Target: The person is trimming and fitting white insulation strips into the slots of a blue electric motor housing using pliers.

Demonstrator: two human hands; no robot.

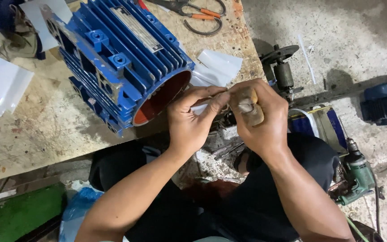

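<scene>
Both hands are bunched up together right off the edge of the workbench [36,134], just past the open end of a big blue finned motor housing [117,62] lying on its side. The left hand [191,118] has its fingers curled in and pinched around a thin white strip of paper-like sheet [199,107], thumb on top, so it's basically closed on that strip. The right hand [258,121] touches it from the other side, fingers folded over tight, and there's a dirty bandage wrap [249,105] around one finger; looks like it's gripping the same strip, but the exact contact point is hidden behind the knuckles, so I can't say for sure. The housing's reddish-orange inner bore faces the left hand, very near it. Just above the hands, partly tucked under the housing, sit more white sheet pieces [218,65]. Further up the bench from the hands is a pair of pliers with orange grips [202,15]. Out past the right hand, down on the concrete floor, there's a motor rotor on its shaft [283,67], and lower on that side a green power drill [357,177] lies by the person's knee. Another blue motor [384,105] sits at the far right on the floor.
</scene>
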